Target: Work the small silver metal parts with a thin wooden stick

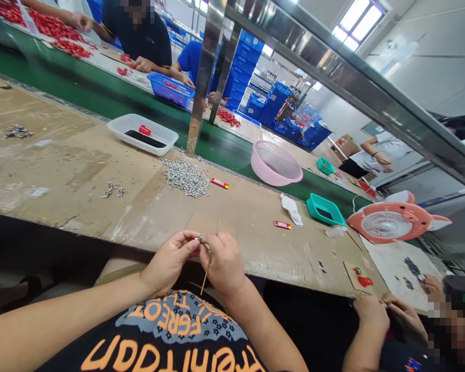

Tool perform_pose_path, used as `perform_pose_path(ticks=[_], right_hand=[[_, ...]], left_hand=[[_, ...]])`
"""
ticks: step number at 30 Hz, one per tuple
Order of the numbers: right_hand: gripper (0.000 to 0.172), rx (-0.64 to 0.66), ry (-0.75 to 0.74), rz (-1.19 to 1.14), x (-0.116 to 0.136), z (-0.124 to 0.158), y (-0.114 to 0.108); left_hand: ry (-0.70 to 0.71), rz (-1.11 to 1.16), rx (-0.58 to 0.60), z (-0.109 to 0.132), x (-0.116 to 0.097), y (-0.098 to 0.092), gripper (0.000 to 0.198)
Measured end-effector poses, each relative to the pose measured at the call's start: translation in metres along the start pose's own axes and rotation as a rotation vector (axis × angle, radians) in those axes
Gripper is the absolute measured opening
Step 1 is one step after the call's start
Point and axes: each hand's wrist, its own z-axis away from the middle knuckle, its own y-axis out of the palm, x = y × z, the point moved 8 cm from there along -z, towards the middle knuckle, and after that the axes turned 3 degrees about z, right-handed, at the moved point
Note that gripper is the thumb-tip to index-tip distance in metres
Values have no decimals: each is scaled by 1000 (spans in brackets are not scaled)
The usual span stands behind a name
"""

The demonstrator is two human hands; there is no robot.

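I read the worn wooden tabletop (pixel 62 170) from the left. Toward its left end lies a small cluster of metal parts (pixel 17 132), then a few loose pieces (pixel 111 190). At the far edge sits a white plastic basket (pixel 141 133) holding a dark strip and a red piece.

At the near edge, my left hand (pixel 169 261) pinches a small metal part (pixel 199 239) between its fingertips. The right hand (pixel 225 261) is pressed up against it, closed around a thin wooden stick (pixel 208 268).

Beyond them, by the far edge, lie a heap of silver metal parts (pixel 185 177) and a red packet (pixel 219 183). A pink colander (pixel 275 163) sits just past that edge. Further right are crumpled white paper (pixel 291 209), a second red packet (pixel 282 224) and a teal basket (pixel 324 209). A pink fan (pixel 387 222) stands near the right end, and a co-worker's hands (pixel 387 312) work at the near right corner.
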Motion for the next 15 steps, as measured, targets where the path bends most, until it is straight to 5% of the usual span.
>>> perform_pose_path(ticks=[4,9,15], right_hand=[[14,24,-1,-37,5,5,0],[19,36,54,-382,-1,9,4],[28,41,294,-695,-53,19,13]], left_hand=[[-38,27,29,2,2,-2,15],[-140,84,86,1,9,-4,13],[-232,113,55,-5,10,-22,9]])
